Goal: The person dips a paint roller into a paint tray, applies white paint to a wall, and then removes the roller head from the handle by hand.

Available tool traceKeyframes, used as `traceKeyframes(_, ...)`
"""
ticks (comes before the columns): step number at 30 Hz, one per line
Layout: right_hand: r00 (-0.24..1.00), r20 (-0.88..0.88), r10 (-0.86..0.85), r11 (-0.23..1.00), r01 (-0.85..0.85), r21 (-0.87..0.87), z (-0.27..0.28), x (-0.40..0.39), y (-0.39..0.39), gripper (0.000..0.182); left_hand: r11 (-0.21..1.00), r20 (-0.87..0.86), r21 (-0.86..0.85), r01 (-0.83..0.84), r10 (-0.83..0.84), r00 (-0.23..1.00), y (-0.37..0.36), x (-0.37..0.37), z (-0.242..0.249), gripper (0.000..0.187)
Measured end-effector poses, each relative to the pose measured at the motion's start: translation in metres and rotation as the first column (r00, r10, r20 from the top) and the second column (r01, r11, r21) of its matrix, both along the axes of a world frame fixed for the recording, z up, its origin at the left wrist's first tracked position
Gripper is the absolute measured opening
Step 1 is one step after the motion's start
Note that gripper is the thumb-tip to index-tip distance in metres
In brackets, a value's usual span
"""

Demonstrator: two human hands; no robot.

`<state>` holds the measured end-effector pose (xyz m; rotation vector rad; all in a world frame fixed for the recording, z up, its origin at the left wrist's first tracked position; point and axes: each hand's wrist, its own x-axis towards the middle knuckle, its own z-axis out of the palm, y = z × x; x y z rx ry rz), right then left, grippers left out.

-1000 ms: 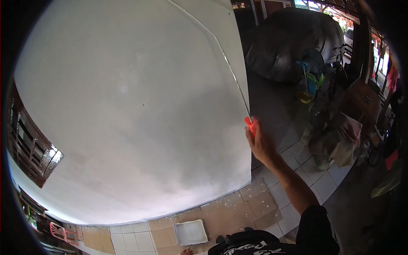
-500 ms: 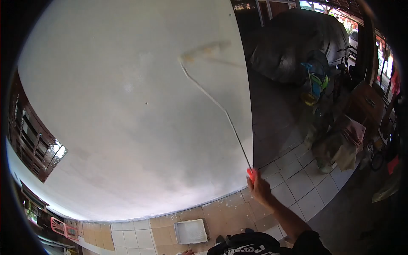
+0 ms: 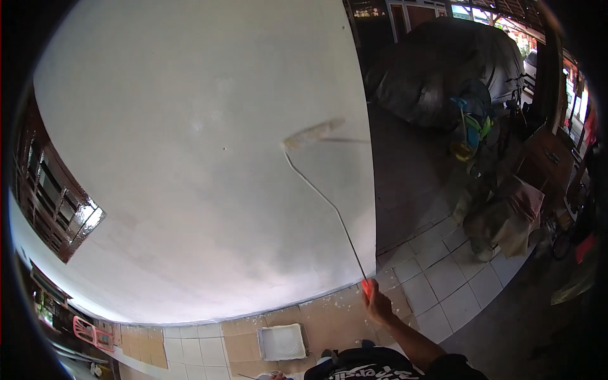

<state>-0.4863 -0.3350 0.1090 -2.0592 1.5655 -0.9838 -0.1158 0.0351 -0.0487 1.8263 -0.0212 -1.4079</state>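
Observation:
My right hand [image 3: 378,305] is closed around the red handle of a paint roller [image 3: 310,135]. Its long bent metal rod slants up and left to the pale roller head, which is blurred by motion against the white wall [image 3: 190,190]. Only a sliver of my left hand [image 3: 277,376] shows at the bottom edge, fingers curled. A thin dark stick ends beside it, and what the hand holds cannot be made out. Just above, a white paint tray [image 3: 282,342] lies on brown cardboard [image 3: 335,316].
White floor tiles [image 3: 446,278] run along the wall's foot. A dark-framed window [image 3: 54,190] and a pink plastic chair [image 3: 93,334] are at the left. Beyond the wall's right edge stand a large covered shape [image 3: 437,69], a child's tricycle [image 3: 470,130] and cloth-draped items [image 3: 506,215].
The roller head has come down the wall and slightly right. My right hand, still gripping the handle, has lowered and shifted a little left. A thin stick now shows by my left hand.

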Motion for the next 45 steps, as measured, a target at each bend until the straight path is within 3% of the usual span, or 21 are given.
traceKeyframes(2, 0.998, -0.063, -0.005, 0.972, 0.019, 0.236, -0.012, -0.004, 0.015, 0.049, 0.994, -0.02, -0.07, 0.085, -0.087, 0.996, 0.015, -0.001, 0.003, 0.033)
traceKeyframes(3, 0.999, 0.039, 0.02, 0.985, -0.026, 0.169, -0.012, -0.007, 0.017, 0.049, 0.989, 0.002, -0.148, -0.009, 0.01, 1.0, 0.022, -0.017, 0.025, 0.032)
traceKeyframes(5, 0.968, 0.233, 0.095, 0.995, -0.101, 0.015, -0.005, -0.011, 0.011, 0.049, 0.989, 0.02, -0.142, -0.039, 0.042, 0.999, 0.024, -0.012, 0.02, 0.033)
traceKeyframes(6, 0.925, 0.356, 0.129, 0.978, -0.179, 0.109, -0.003, -0.015, 0.016, 0.047, 0.988, 0.03, -0.146, -0.056, 0.061, 0.998, 0.018, -0.007, 0.014, 0.034)
traceKeyframes(7, 0.868, 0.474, 0.148, 0.945, -0.265, 0.19, 0.006, -0.022, 0.026, 0.046, 0.994, 0.047, -0.029, -0.108, 0.109, 0.993, 0.003, 0.001, 0.008, 0.036)
traceKeyframes(8, 0.73, 0.673, 0.119, 0.83, -0.445, 0.336, 0.056, -0.029, 0.043, 0.044, 0.998, 0.075, 0.017, -0.06, 0.059, 0.995, -0.016, 0.011, 0.002, 0.037)
traceKeyframes(9, 0.598, 0.801, -0.017, 0.675, -0.585, 0.451, 0.106, -0.036, 0.06, 0.043, 0.998, 0.1, 0.068, -0.013, 0.006, 0.995, -0.032, 0.022, -0.002, 0.038)
traceKeyframes(12, 0.237, 0.962, -0.137, 0.522, -0.808, 0.273, 0.132, -0.055, 0.074, 0.049, 0.99, 0.161, 0.11, 0.091, -0.108, 0.981, -0.062, 0.034, 0.004, 0.041)
traceKeyframes(16, 0.348, 0.92, -0.182, 0.656, -0.654, 0.377, 0.13, -0.034, 0.068, 0.054, 0.985, 0.226, 0.085, 0.153, -0.169, 0.959, -0.094, 0.027, 0.035, 0.043)
traceKeyframes(19, 0.583, 0.784, -0.213, 0.799, -0.357, 0.483, 0.126, -0.029, 0.076, 0.051, 0.986, 0.22, 0.061, 0.157, -0.167, 0.961, -0.093, 0.033, 0.027, 0.042)
traceKeyframes(22, 0.819, 0.564, -0.108, 0.944, -0.094, 0.317, 0.094, -0.023, 0.08, 0.05, 0.98, 0.187, 0.09, 0.177, -0.191, 0.964, -0.081, 0.043, 0.011, 0.041)
traceKeyframes(25, 0.888, 0.429, -0.162, 0.985, 0.118, 0.128, 0.086, -0.016, 0.077, 0.05, 0.985, 0.077, 0.019, 0.169, -0.17, 0.982, -0.06, 0.061, -0.036, 0.039)
traceKeyframes(28, 0.888, 0.428, -0.165, 0.982, 0.11, 0.15, 0.121, -0.011, 0.078, 0.05, 0.993, 0.033, -0.019, 0.113, -0.112, 0.993, -0.045, 0.064, -0.06, 0.041)
traceKeyframes(32, 0.915, 0.382, -0.133, 0.985, 0.081, 0.15, 0.095, -0.012, 0.076, 0.047, 0.997, 0.012, -0.071, 0.019, -0.019, 1.0, -0.031, 0.064, -0.063, 0.046)
traceKeyframes(33, 0.926, 0.363, -0.107, 0.987, 0.054, 0.153, 0.077, -0.011, 0.07, 0.047, 0.999, 0.037, 0.0, 0.046, -0.046, 0.998, -0.028, 0.061, -0.06, 0.043)
traceKeyframes(35, 0.825, 0.543, -0.156, 0.907, -0.098, 0.41, 0.086, -0.006, 0.073, 0.047, 0.984, 0.085, 0.145, 0.102, -0.115, 0.99, -0.031, 0.061, -0.044, 0.039)
traceKeyframes(38, 0.735, 0.607, -0.302, 0.837, -0.1, 0.538, 0.09, -0.004, 0.083, 0.045, 0.969, 0.109, 0.204, 0.142, -0.167, 0.98, -0.046, 0.044, 0.001, 0.037)
traceKeyframes(41, 0.708, 0.636, -0.309, 0.779, -0.196, 0.596, 0.068, -0.018, 0.104, 0.046, 0.971, 0.132, 0.195, 0.135, -0.163, 0.978, -0.049, 0.045, -0.005, 0.037)
traceKeyframes(45, 0.702, 0.684, -0.2, 0.792, -0.295, 0.535, 0.048, -0.014, 0.089, 0.049, 0.955, 0.123, 0.152, 0.253, -0.272, 0.954, -0.063, 0.047, -0.011, 0.04)
